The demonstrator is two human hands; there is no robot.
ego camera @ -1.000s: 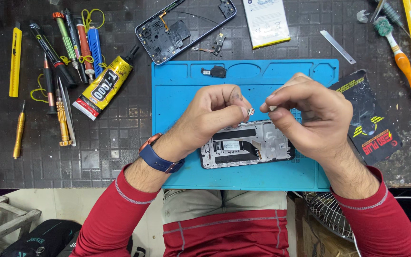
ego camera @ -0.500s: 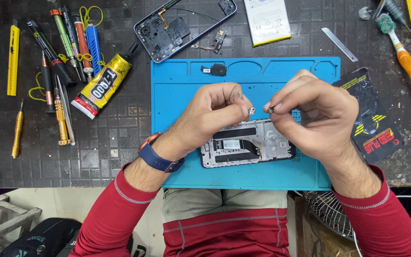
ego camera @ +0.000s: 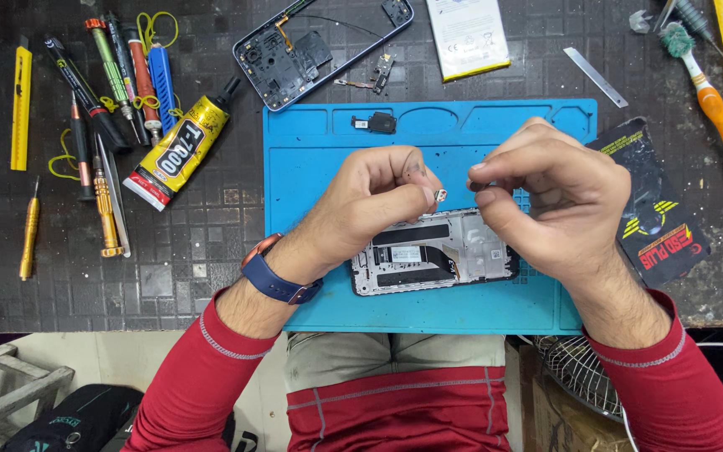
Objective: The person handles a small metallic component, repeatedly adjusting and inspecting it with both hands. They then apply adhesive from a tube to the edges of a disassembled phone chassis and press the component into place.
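Left hand [ego camera: 378, 197] pinches tiny part [ego camera: 441, 195]; yellow glue tube [ego camera: 176, 155] left.

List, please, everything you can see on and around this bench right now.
Repair mat: one, blue, centre of bench.
Phone frame: one, silver, on mat under the hands.
Small part: one, pinched in left hand.
Phone back shell: one, dark, above mat.
Battery: one, white, top centre.
Glue tube: one, yellow, left of mat.
Screwdrivers: several, mixed colours, far left.
Brush: one, orange handle, right.
Black packet: one, right of mat.
Left hand: over mat, watch on wrist.
Right hand: fingertips pinched together, facing the left.
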